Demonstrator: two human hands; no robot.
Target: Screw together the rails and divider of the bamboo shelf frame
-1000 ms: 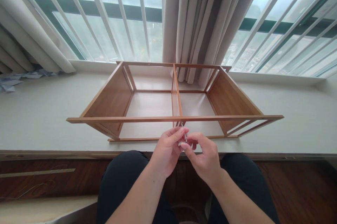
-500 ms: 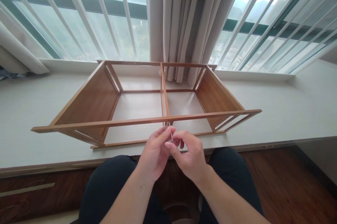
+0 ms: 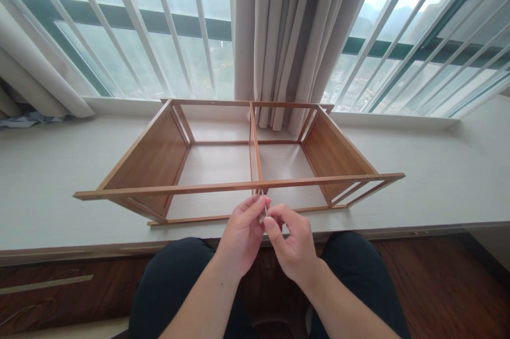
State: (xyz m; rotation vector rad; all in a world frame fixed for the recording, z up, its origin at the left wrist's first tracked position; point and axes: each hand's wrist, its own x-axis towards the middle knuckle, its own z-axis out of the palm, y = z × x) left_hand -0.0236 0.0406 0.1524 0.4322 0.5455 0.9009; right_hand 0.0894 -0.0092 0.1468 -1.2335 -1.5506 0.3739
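A wooden shelf frame lies on its side, with a divider across its middle. Just below the near rail, where the divider meets it, a thin metal hex key points up at the wood. My left hand pinches its shaft between thumb and fingers. At the key's lower end, my right hand has its thumb and bent forefinger closed around it. The key's tip is at a small fastener at the rail, too small to make out clearly.
The frame rests on a pale windowsill ledge. Behind it hang grey curtains between barred windows. My knees are under the ledge's front edge, above a dark wooden floor.
The whole view has shifted slightly, so the frame appears a little further right. My right thumb and fingers have moved a little around the hex key's lower end; both hands keep their hold.
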